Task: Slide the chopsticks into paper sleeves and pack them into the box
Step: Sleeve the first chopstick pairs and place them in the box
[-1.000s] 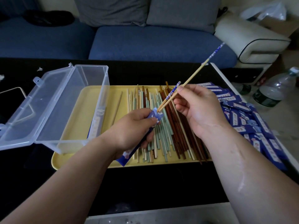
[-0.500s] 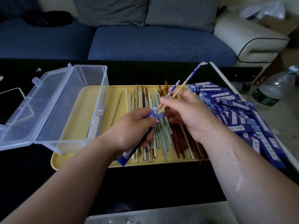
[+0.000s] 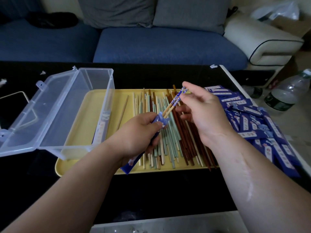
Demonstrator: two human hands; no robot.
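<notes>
Left hand: the left hand grips a blue paper sleeve around its middle, fingers curled, with the open mouth pointing up and away.
Right hand: the right hand pinches the patterned top ends between forefinger and thumb.
Chopsticks: a pair of pale wooden chopsticks with blue-and-white tops slants upward, its lower tips inside the sleeve's mouth.
Box: a clear plastic box, with its hinged lid open, sits on the left end of the tray.
Tray: a yellow rectangular tray holds loose green, brown and pale chopsticks.
Sleeves: a heap of blue printed sleeves lies right of the tray on the black table.
</notes>
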